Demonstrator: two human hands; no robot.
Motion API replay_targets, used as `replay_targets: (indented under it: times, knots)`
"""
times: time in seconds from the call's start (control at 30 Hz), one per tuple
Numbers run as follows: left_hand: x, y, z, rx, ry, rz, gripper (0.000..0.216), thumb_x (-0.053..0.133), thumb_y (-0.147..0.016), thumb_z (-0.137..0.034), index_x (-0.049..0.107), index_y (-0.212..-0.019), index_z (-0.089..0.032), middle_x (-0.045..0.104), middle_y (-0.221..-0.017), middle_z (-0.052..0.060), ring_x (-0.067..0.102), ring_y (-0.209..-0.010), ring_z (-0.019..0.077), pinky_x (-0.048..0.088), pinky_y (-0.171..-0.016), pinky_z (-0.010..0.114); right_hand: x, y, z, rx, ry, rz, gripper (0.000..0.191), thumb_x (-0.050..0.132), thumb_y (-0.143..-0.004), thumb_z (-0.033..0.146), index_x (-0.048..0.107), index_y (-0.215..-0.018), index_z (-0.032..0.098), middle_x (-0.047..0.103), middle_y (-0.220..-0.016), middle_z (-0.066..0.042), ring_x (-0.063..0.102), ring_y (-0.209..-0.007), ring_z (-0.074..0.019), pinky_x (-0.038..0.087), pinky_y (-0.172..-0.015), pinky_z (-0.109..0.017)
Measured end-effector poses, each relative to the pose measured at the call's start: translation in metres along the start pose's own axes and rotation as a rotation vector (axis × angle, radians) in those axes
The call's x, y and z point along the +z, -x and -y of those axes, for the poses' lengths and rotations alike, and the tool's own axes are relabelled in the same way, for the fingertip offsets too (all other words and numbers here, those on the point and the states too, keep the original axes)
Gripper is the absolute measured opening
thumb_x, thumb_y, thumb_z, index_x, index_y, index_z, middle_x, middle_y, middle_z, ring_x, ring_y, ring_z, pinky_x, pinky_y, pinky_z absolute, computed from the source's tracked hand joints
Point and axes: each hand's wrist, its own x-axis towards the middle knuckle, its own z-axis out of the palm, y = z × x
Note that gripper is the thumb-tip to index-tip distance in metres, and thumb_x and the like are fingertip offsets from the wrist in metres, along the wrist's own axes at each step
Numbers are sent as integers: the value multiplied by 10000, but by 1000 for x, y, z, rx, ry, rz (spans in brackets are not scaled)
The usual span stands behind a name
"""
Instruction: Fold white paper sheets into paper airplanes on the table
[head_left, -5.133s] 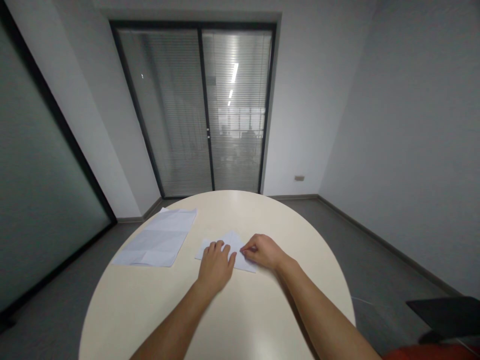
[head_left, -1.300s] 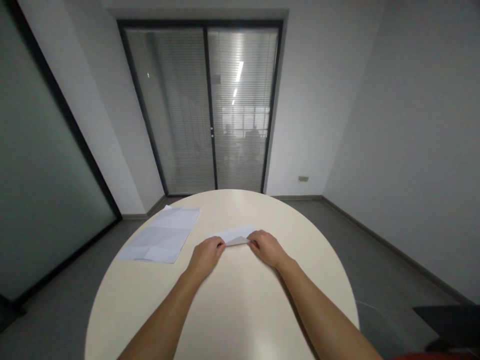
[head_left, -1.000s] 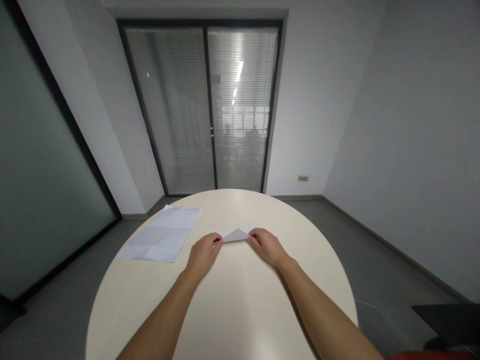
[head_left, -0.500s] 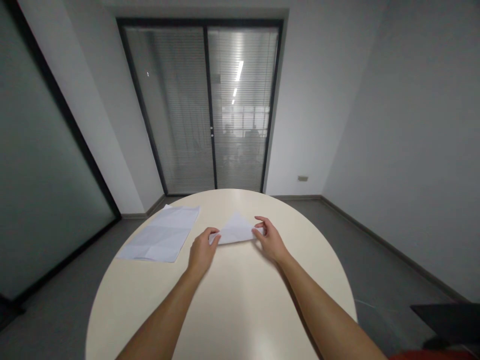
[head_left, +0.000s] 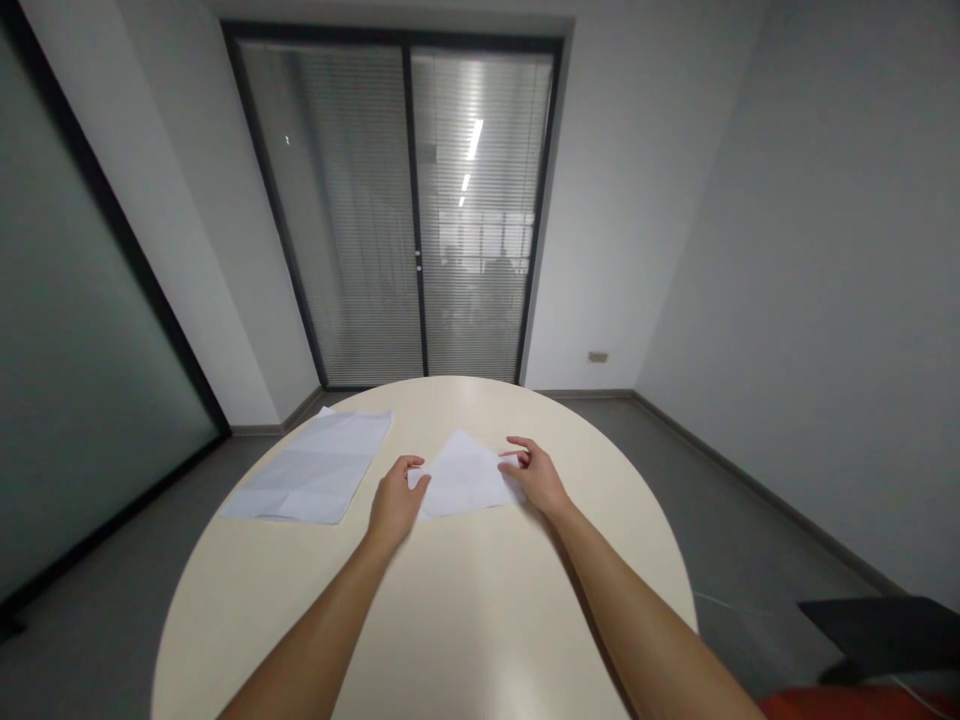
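Observation:
A white sheet of paper [head_left: 461,478], folded to a point at its far side, lies on the pale round table between my hands. My left hand [head_left: 394,503] is at its left corner, with thumb and fingers apart. At the right corner is my right hand [head_left: 541,480], its index finger stretched out and raised and its thumb over the paper. The fingers of both hands hide parts of the corners. Whether the fingertips touch the paper is hard to tell.
More white paper [head_left: 307,470], with crease lines, lies at the table's left side. The round table [head_left: 442,610] has its far edge near a glazed door with blinds [head_left: 360,220]. A dark flat object [head_left: 877,630] and something red [head_left: 840,703] stand at lower right.
The near edge of the folded paper has come down toward me, so the sheet lies flatter and shows more of its surface. My fingers have loosened at both corners. The view has shifted slightly.

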Motion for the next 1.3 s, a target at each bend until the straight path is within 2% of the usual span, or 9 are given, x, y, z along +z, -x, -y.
replay_targets:
  times: [0.13, 0.27, 0.53, 0.8, 1.03, 1.3]
  knots:
    - [-4, 4, -4, -30, -145, 65, 258, 622, -856, -182, 629, -1105, -247, 739, -1133, 33, 681, -1002, 198, 481, -856, 284, -4, 2, -2, -80, 210, 29, 445, 680, -753, 226, 611, -1190, 182, 757, -898, -41, 665, -776, -171, 505, -764, -305]
    - [-9, 7, -12, -71, -252, 99, 264, 627, -874, -206, 638, -1131, -267, 741, -1166, 23, 687, -1037, 216, 485, -865, 297, -6, 3, -2, -82, 264, 50, 415, 651, -775, 207, 625, -1188, 183, 754, -902, -35, 678, -786, -170, 505, -763, -292]
    - [-14, 6, -20, -117, -363, 136, 266, 626, -881, -269, 688, -1139, -270, 763, -1105, 48, 702, -1019, 239, 479, -843, 311, -6, 4, 2, -81, 434, 43, 379, 628, -792, 211, 680, -1165, 166, 728, -844, -26, 657, -763, -174, 480, -751, -280]
    - [-19, 6, -22, -57, -373, 128, 120, 664, -853, -268, 709, -965, -262, 776, -967, -1, 703, -945, 205, 440, -783, 287, -7, 6, 9, -66, 524, 54, 339, 635, -803, 214, 722, -1129, 182, 738, -861, -31, 652, -773, -178, 468, -769, -278]
    - [-19, 7, -19, -30, -368, 125, 118, 654, -861, -257, 726, -954, -265, 779, -985, -10, 698, -962, 185, 440, -776, 272, -7, 7, 10, -73, 582, 78, 298, 633, -828, 210, 744, -1105, 201, 753, -953, -53, 665, -843, -192, 474, -810, -289]
    - [-18, 7, -21, 13, -447, 153, 174, 609, -890, -262, 758, -980, -267, 781, -1018, 19, 697, -965, 204, 456, -809, 295, -7, 8, 11, -63, 609, 80, 255, 650, -826, 230, 759, -1056, 218, 750, -905, -47, 668, -820, -196, 481, -776, -289]
